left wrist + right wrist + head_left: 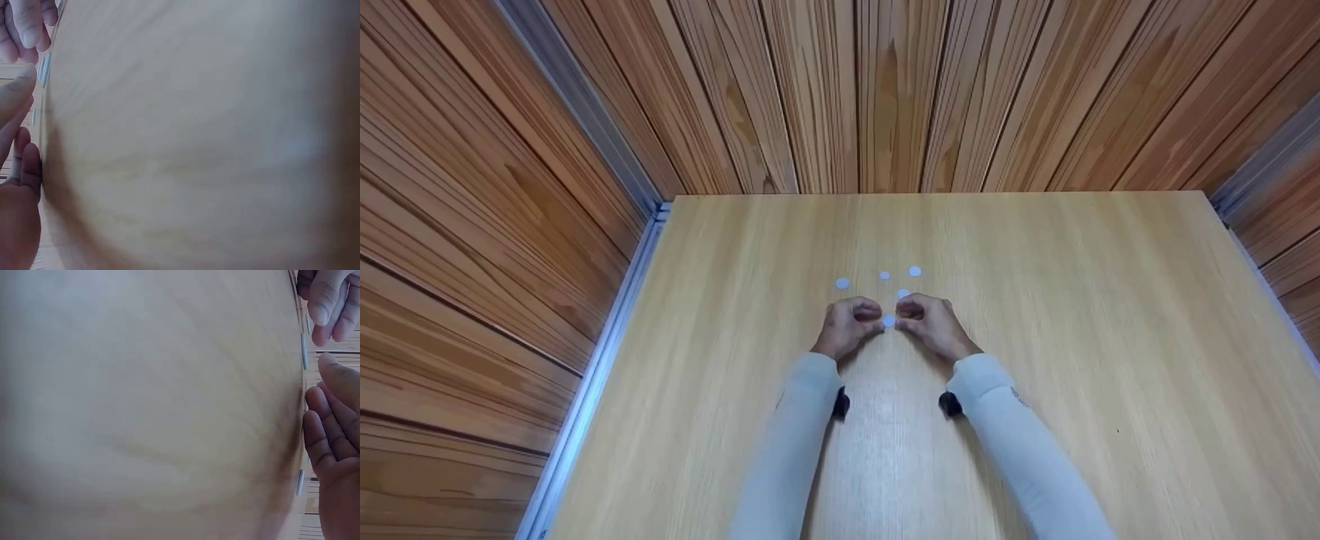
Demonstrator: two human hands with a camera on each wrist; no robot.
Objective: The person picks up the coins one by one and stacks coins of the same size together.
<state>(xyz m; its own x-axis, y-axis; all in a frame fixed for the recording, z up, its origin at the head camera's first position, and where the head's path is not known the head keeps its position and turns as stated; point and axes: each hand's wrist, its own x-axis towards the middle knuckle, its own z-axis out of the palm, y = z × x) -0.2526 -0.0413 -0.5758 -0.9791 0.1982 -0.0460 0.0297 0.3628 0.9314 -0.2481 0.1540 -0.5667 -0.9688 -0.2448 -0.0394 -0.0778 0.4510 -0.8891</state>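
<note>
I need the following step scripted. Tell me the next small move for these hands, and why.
Probably lift the small pale round disc clear of the wooden table: the left hand and right hand both seem to pinch it, while four similar discs lie just beyond.

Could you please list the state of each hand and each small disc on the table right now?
left hand: fingers curled, at the middle disc
right hand: fingers curled, at the same disc
middle disc: between both hands' fingertips
far-left disc: flat, untouched
centre disc: flat, untouched
far-right disc: flat, untouched
</note>
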